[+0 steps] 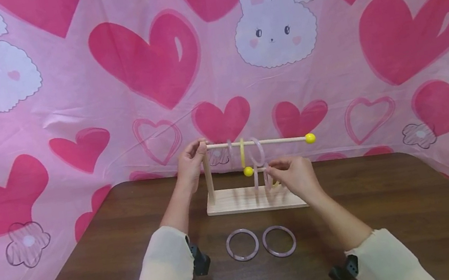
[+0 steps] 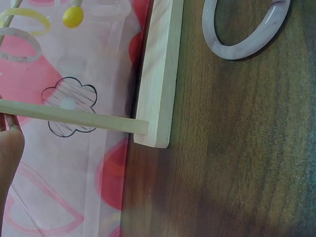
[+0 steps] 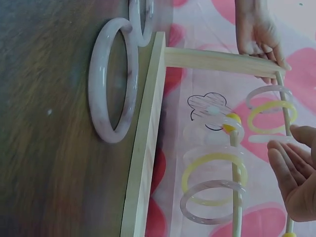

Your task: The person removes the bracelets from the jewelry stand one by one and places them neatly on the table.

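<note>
A wooden stand [image 1: 235, 202] with two horizontal rods rises from the table. My left hand [image 1: 191, 164] grips the top of its left post [image 1: 208, 175], where the upper rod [image 1: 284, 140] begins. Two pale rings and a yellow ring [image 1: 243, 154] hang on that rod. My right hand [image 1: 299, 178] is beside the lower rod, which carries pale rings [image 3: 212, 201] and a yellow ring [image 3: 190, 173]. In the right wrist view its thumb and fingertips are apart, overlapping the upper rod's last pale ring [image 3: 266, 139]. The hand hides the lower rod's right part.
Two pale purple rings, a left one [image 1: 245, 258] and a right one [image 1: 281, 255], lie flat on the brown table [image 1: 136, 254] in front of the stand. Yellow balls cap the upper rod [image 1: 310, 138] and lower rod [image 1: 248, 171]. A pink heart-patterned cloth [image 1: 215, 82] hangs behind.
</note>
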Demonstrator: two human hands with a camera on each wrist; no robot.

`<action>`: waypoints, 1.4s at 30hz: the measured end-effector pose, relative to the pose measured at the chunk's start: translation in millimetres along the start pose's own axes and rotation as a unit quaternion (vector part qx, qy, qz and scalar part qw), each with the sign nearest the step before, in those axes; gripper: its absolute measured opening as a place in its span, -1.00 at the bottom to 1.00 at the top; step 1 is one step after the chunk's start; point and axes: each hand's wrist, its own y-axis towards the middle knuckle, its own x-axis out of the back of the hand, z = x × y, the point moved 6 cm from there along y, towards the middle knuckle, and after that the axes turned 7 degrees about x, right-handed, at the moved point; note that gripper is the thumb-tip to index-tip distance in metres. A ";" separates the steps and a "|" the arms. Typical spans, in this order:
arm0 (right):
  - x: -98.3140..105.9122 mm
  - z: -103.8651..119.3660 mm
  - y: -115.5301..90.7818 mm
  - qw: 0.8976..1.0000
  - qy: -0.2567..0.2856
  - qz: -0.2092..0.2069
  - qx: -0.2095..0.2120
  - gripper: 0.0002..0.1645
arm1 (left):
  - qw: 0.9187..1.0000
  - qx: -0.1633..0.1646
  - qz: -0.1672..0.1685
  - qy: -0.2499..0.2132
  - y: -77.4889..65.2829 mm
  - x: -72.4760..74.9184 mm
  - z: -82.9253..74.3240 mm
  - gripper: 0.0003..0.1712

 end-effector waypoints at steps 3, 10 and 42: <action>1.0 -0.4 3.2 1.000 0.013 -0.022 -0.006 -0.71 | 1.000 0.005 0.001 0.004 0.4 0.3 0.3 -0.74; 1.6 0.1 9.8 0.998 0.025 -0.050 0.003 -0.67 | 1.000 0.008 0.002 0.000 0.2 0.1 0.6 -0.84; -7.6 3.6 22.4 0.998 -0.044 -0.047 -0.018 -0.72 | 1.000 0.007 0.010 0.003 1.4 -2.0 0.2 -0.70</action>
